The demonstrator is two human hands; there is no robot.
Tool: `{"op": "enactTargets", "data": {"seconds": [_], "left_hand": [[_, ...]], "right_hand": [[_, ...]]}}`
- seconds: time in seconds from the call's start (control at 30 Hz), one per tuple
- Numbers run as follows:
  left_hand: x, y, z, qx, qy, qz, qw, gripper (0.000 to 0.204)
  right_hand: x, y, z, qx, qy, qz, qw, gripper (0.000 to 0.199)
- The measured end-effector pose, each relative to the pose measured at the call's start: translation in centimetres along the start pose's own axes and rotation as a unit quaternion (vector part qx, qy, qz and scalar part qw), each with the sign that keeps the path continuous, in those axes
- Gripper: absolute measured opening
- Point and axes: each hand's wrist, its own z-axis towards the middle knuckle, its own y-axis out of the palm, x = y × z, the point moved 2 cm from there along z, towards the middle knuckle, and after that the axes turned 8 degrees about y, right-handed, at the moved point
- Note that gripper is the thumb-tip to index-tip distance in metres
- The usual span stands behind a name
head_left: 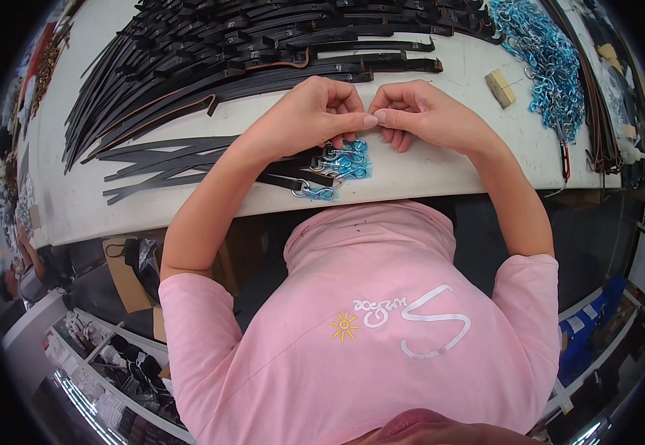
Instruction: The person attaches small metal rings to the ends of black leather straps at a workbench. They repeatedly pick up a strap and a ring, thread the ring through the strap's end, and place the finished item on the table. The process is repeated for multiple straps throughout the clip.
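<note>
Over the white table (441, 174), my left hand (315, 115) and my right hand (430, 115) meet, thumbs and forefingers pinched tip to tip. Whatever sits between those fingertips is too small or too hidden to make out. Just below my left hand lie several flat black straps (178, 165), fanned out toward the left. Metal snap hooks (348, 157) in blue plastic wrap sit at their right ends, close to the table's near edge. My left wrist and forearm cross above these straps and cover part of them.
A large heap of black straps (241, 44) spreads across the far side. At the far right is a pile of blue-wrapped metal hooks (552, 74), beside a small yellowish block (500, 88). A red-and-black tool (565, 161) and brown straps (602, 144) lie near the right edge.
</note>
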Motion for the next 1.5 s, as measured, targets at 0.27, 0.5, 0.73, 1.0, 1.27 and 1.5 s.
{"op": "enactTargets", "data": {"seconds": [0.27,0.5,0.73,1.0,1.27,1.5], "left_hand": [[-0.6,-0.3,0.0,0.015,0.015,-0.096,0.995,0.019],[0.0,-0.1,-0.3,0.016,0.013,-0.008,1.000,0.018],[-0.5,0.4,-0.9,0.074,0.097,0.023,0.992,0.021],[-0.6,0.4,-0.8,0.084,0.091,0.025,0.992,0.023],[-0.5,0.6,-0.6,0.085,0.109,0.093,0.986,0.022],[-1.1,1.1,0.2,0.130,0.122,0.125,0.976,0.019]], "right_hand": [[0.1,0.1,-0.2,0.013,0.004,-0.001,1.000,0.018],[0.2,0.1,-0.2,0.018,-0.014,0.008,1.000,0.018],[0.8,-0.2,-0.4,0.037,-0.071,0.063,0.995,0.021],[0.9,-0.4,-0.2,0.037,-0.063,0.068,0.995,0.024],[0.6,-0.3,-0.2,0.050,-0.063,0.079,0.994,0.023],[0.8,0.3,-0.2,0.086,-0.063,0.071,0.992,0.023]]}}
